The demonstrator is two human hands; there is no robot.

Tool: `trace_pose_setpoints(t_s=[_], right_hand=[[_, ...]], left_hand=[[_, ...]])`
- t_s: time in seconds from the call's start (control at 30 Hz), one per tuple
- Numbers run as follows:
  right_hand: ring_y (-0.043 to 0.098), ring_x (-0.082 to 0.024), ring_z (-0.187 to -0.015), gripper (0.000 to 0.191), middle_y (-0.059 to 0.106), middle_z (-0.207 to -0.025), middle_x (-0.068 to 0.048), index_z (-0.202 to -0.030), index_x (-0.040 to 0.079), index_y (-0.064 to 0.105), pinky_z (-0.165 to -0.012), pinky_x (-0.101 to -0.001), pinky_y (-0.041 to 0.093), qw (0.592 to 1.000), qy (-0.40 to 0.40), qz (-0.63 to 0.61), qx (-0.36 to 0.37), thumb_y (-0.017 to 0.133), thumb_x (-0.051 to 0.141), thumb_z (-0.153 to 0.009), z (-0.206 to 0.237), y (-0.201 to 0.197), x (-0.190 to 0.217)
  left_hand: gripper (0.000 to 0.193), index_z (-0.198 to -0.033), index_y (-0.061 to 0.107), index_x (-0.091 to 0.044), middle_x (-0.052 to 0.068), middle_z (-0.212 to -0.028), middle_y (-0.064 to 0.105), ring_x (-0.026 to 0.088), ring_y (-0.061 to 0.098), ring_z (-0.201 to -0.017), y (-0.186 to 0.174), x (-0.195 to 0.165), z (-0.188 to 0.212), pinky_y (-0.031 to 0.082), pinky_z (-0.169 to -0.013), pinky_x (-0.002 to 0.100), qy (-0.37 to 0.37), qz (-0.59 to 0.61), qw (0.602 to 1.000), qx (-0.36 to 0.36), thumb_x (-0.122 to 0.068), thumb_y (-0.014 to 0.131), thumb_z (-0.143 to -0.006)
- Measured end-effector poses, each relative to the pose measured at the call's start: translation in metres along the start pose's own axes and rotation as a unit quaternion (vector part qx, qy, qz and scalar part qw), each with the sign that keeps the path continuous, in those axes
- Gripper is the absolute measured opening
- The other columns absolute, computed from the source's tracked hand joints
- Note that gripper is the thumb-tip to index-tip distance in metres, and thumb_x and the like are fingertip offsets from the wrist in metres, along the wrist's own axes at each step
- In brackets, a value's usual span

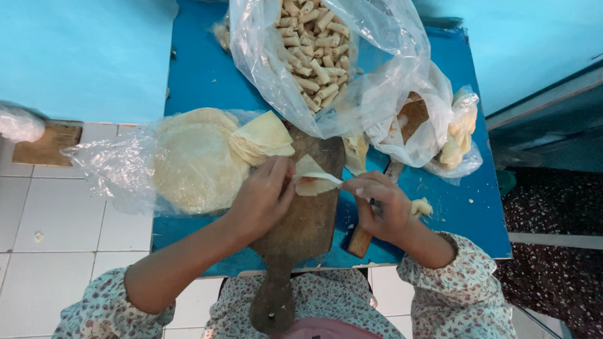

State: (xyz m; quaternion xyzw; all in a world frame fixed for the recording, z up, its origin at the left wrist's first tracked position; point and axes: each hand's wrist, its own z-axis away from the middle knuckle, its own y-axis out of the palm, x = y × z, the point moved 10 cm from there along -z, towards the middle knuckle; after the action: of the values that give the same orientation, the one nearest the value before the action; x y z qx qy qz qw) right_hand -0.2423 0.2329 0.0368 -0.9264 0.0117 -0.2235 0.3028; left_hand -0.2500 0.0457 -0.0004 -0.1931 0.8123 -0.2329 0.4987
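Note:
My left hand (264, 194) rests on a wooden cutting board (295, 238) and pinches the left edge of a pale triangular dough wrapper (312, 177). My right hand (384, 206) grips the wrapper's right tip and also a wooden-handled tool (360, 240) that runs under the palm. A stack of cut triangular wrappers (262, 138) lies at the board's upper left. Beside it, on clear plastic, sits a pile of round dough sheets (195, 160).
A large clear bag of small rolled pastries (314, 50) stands at the back of the blue table (207, 75). A smaller bag with dough pieces (455, 135) lies to the right. White floor tiles (56, 238) and a wooden block (47, 144) are at left.

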Motion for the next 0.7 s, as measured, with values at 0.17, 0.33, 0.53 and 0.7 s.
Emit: trace_pose_setpoints(t_s=[0.17, 0.33, 0.53, 0.7], right_hand=[[0.072, -0.033, -0.085, 0.049, 0.073, -0.107, -0.019, -0.121, 0.006, 0.038, -0.064, -0.0371, 0.057, 0.999, -0.007, 0.024, 0.027, 0.061, -0.021, -0.088, 0.005, 0.002, 0.001], [0.073, -0.035, -0.090, 0.048, 0.071, -0.107, -0.019, -0.119, 0.008, 0.038, -0.073, -0.0400, 0.058, 0.999, -0.027, 0.038, 0.010, 0.060, -0.020, -0.087, 0.007, -0.008, 0.003], [0.072, -0.031, -0.095, 0.043, 0.058, -0.106, -0.020, -0.126, 0.005, 0.037, -0.081, -0.0395, 0.061, 0.963, 0.029, 0.155, -0.218, 0.056, -0.026, -0.103, -0.003, -0.090, -0.007], [0.071, -0.035, -0.101, 0.035, 0.061, -0.117, -0.021, -0.127, -0.005, 0.047, -0.088, -0.0415, 0.058, 0.890, 0.137, 0.406, -0.157, 0.065, -0.017, -0.099, -0.028, -0.103, -0.011]], left_hand=[[0.020, -0.105, 0.051, -0.001, 0.019, -0.099, 0.061, 0.039, 0.064, -0.094, 0.002, 0.001, 0.001, 0.051, -0.076, 0.047, -0.005, 0.017, 1.000, 0.013, -0.002, 0.065, -0.091], [0.021, -0.105, 0.050, -0.001, 0.019, -0.100, 0.061, 0.039, 0.064, -0.095, 0.003, 0.002, 0.002, 0.050, -0.078, 0.047, -0.003, 0.023, 1.000, 0.010, -0.002, 0.066, -0.091], [0.031, -0.111, 0.052, 0.001, 0.020, -0.100, 0.061, 0.040, 0.062, -0.094, 0.000, -0.004, 0.002, 0.050, -0.078, 0.048, 0.040, -0.030, 0.999, -0.015, -0.008, 0.071, -0.087], [0.026, -0.110, 0.053, -0.002, 0.017, -0.100, 0.061, 0.039, 0.062, -0.096, -0.001, 0.002, 0.006, 0.050, -0.080, 0.048, 0.024, -0.030, 0.999, -0.016, -0.002, 0.067, -0.088]])
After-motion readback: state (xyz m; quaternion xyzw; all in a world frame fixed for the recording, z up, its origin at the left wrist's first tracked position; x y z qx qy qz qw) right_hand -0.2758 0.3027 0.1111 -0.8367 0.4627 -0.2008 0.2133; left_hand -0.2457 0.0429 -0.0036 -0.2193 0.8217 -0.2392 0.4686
